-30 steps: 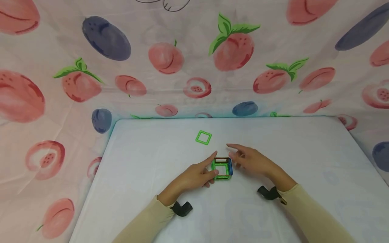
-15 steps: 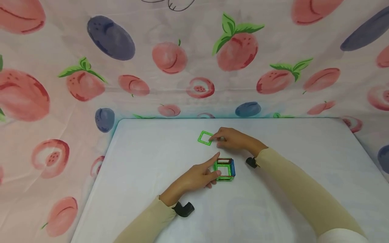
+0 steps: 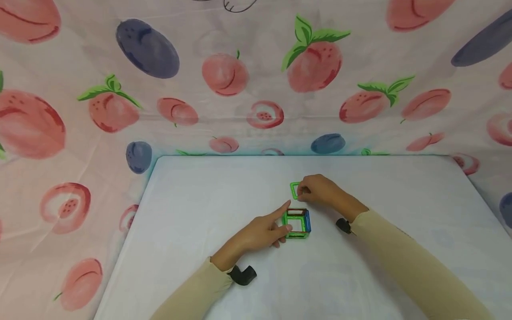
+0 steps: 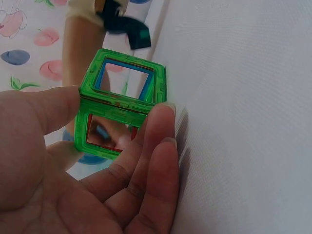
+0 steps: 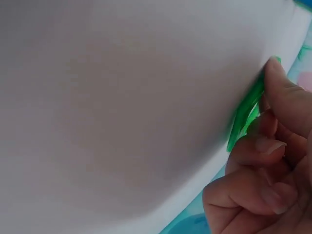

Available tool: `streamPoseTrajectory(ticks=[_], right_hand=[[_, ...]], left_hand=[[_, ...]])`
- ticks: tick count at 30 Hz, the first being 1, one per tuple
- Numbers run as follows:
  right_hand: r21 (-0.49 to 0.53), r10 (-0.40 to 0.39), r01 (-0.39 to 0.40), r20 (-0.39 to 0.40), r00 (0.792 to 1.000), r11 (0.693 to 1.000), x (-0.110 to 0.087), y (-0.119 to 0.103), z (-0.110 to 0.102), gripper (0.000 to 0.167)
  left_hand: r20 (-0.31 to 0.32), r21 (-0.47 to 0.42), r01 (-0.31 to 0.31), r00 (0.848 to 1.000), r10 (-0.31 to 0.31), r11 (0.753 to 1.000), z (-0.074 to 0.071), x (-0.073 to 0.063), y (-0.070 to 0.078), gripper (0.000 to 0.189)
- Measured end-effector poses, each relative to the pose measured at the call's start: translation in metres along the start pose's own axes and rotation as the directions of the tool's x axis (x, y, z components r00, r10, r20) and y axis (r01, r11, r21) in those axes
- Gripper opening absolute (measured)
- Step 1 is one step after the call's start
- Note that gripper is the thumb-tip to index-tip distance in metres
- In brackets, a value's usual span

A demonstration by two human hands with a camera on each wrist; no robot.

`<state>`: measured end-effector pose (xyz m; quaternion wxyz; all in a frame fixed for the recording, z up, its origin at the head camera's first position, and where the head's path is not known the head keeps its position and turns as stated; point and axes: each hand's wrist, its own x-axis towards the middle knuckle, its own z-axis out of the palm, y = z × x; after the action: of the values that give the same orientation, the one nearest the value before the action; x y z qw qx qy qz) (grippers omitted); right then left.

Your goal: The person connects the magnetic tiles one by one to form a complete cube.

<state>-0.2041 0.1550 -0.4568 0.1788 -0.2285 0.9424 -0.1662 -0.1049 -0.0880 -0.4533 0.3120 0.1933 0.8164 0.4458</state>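
Note:
An open-topped box of see-through magnetic tiles (image 3: 298, 236) stands on the white table, with green, red and blue sides. My left hand (image 3: 260, 233) holds the box from its left, thumb over the near top edge and index finger stretched along the far corner. In the left wrist view, two green sides of the box (image 4: 117, 103) show between thumb and fingers. Behind the box, my right hand (image 3: 320, 191) pinches a loose green square magnetic tile (image 3: 293, 191). Seen from the right wrist, this green tile (image 5: 245, 111) is tilted close over the table, partly hidden by the fingers.
The white table (image 3: 208, 191) reaches back to a fruit-print cloth (image 3: 224, 111), which hangs behind it and down its left side. A black wrist mount (image 3: 243, 275) sits on the left sleeve, another black mount (image 3: 343, 226) on the right.
My right hand reached from beside the box to the green tile at the back, took hold of it and drew it right and nearer the box. My left hand stays at the box.

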Motion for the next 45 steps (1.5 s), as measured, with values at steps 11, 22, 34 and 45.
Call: streamPoseTrajectory(ticks=[11, 22, 34, 45], right_hand=[[0.16, -0.034, 0.054, -0.129, 0.991, 0.986, -0.054, 0.014, -0.006, 0.013], [0.282, -0.182, 0.197, -0.077, 0.98, 0.939, -0.086, -0.049, -0.017, 0.013], [0.257, -0.149, 0.145, -0.006, 0.989, 0.956, -0.079, -0.067, -0.003, 0.016], [0.248, -0.101, 0.106, -0.031, 0.994, 0.963, -0.081, -0.068, -0.003, 0.016]], left_hand=[[-0.001, 0.006, 0.012, 1.0, -0.012, 1.0, 0.001, 0.003, 0.001, 0.071], [0.057, 0.038, -0.015, 0.998, 0.013, 0.999, -0.005, 0.002, -0.007, 0.084], [0.066, 0.017, -0.048, 0.997, 0.046, 0.999, -0.006, 0.002, -0.006, 0.085], [0.061, 0.04, -0.06, 0.996, 0.057, 0.997, -0.007, 0.002, -0.004, 0.083]])
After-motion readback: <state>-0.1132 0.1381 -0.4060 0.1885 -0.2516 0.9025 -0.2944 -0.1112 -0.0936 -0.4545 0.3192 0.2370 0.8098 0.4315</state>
